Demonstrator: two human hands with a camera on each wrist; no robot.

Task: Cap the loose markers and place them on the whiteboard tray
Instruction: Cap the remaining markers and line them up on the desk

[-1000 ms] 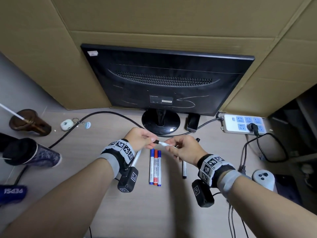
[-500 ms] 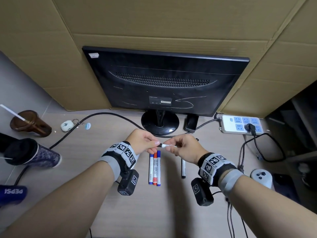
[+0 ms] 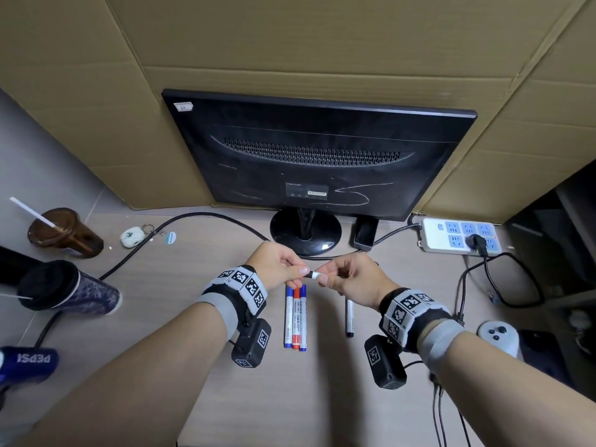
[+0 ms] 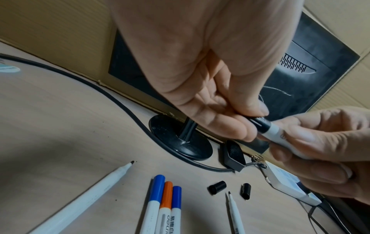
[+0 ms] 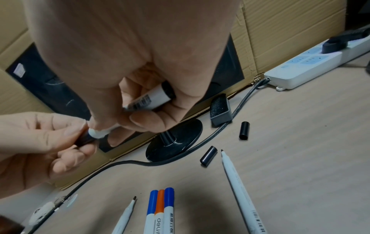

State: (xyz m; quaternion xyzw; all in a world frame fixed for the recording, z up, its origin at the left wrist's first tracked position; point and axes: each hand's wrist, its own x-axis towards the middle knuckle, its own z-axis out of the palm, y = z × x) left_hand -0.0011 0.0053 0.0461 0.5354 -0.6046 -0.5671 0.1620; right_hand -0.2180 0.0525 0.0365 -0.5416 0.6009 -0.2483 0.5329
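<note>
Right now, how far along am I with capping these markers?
Looks done: three capped markers lie side by side on the desk. In hand: your left hand holds a black cap on the marker gripped by your right hand. Left: two uncapped markers and two loose caps remain on the desk. No whiteboard tray is visible.
</note>
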